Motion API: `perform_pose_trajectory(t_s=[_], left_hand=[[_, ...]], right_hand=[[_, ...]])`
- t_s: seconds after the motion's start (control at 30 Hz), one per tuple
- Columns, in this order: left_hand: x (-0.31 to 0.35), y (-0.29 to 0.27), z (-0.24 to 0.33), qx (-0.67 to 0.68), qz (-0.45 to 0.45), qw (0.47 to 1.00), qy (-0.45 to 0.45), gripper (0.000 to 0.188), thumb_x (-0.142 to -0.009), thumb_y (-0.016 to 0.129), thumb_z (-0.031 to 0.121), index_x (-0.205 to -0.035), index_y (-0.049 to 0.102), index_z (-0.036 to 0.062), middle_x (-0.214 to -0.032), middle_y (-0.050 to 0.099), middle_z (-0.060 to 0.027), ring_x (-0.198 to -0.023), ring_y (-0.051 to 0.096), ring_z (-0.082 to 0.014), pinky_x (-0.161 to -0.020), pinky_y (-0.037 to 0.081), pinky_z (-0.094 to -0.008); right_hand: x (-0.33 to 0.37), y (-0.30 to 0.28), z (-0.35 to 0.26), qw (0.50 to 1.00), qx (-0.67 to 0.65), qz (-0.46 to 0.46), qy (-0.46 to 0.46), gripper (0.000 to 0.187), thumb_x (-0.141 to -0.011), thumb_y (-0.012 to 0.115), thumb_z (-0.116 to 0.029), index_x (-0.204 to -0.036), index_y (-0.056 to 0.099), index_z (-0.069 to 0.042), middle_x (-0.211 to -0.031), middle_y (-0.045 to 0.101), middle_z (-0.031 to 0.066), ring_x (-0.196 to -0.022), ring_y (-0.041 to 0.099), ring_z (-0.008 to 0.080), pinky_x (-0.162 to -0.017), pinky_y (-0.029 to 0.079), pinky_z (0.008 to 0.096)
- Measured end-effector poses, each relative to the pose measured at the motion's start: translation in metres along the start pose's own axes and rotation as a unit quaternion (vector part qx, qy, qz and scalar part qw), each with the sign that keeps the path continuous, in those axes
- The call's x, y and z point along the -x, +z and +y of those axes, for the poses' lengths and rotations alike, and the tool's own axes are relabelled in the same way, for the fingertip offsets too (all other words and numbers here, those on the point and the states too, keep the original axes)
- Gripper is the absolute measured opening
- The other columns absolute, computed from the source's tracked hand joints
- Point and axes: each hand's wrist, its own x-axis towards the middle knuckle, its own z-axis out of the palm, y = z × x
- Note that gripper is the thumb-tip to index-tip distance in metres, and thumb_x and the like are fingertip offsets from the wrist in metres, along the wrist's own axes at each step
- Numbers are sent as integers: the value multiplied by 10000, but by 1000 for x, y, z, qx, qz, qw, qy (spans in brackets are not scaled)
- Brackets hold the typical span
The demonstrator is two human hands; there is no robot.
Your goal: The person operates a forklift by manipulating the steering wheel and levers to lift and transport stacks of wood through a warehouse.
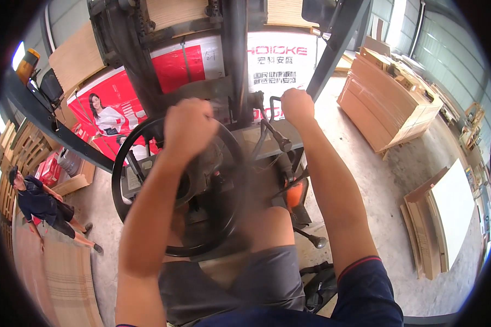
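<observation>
I am seated at the controls of a forklift. My left hand (pixel 191 128) is closed on the top of the black steering wheel (pixel 116 188), slightly blurred. The wheel's hub is partly hidden behind my left forearm. Ahead and to the right, my right hand (pixel 298 106) is closed around the top of a bent black control lever (pixel 272 102). A second lever with a dark knob (pixel 285 144) stands just nearer to me. Lower down, beside my right leg, another knobbed lever (pixel 317 241) sticks out.
Beyond the dark mast (pixel 235 60) stand a red wrapped stack (pixel 112 106) and a white printed one (pixel 300 43). A person (pixel 41 199) stands at the left near brown boards (pixel 68 272). Cardboard stacks (pixel 382 103) and leaning panels (pixel 453 212) are at the right.
</observation>
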Motion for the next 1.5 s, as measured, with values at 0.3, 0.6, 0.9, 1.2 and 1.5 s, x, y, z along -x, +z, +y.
perform_pose_trajectory(t_s=[0.3,0.6,0.9,1.2,1.5], left_hand=[[52,-67,-98,-9,57,981,-187,111,-726,666,113,-781,633,23,-811,638,-165,-811,627,-352,-742,498,-430],[131,-104,-101,53,91,983,-153,75,-698,615,-18,-759,574,0,-749,543,-121,-713,563,-275,-665,440,-334],[145,-106,-96,65,127,979,-144,73,-685,602,-34,-742,567,-6,-729,526,-113,-683,537,-258,-650,426,-336],[150,-108,-97,58,130,980,-138,72,-684,603,-36,-739,572,-3,-729,529,-112,-687,545,-258,-655,432,-336],[153,-114,-87,59,129,979,-145,72,-684,598,-43,-739,575,-2,-726,533,-110,-682,549,-262,-649,431,-333]], right_hand=[[-2,-7,-4,999,18,-32,11,291,-967,564,-269,-923,746,-47,-946,728,187,-895,706,381,-782,575,461],[149,-17,-1,985,56,24,-159,415,-964,583,-369,-1183,660,-26,-848,708,126,-942,691,258,-1194,244,486],[204,-11,13,988,3,59,-144,394,-864,642,-215,-1191,627,4,-875,709,148,-956,696,251,-1242,146,534],[211,-7,13,994,3,24,-110,423,-895,660,-197,-1272,619,-10,-918,737,102,-1080,683,242,-1214,84,633],[221,-10,12,996,-16,23,-85,427,-900,663,-203,-1283,615,-20,-1009,733,127,-1096,675,245,-1185,132,656]])
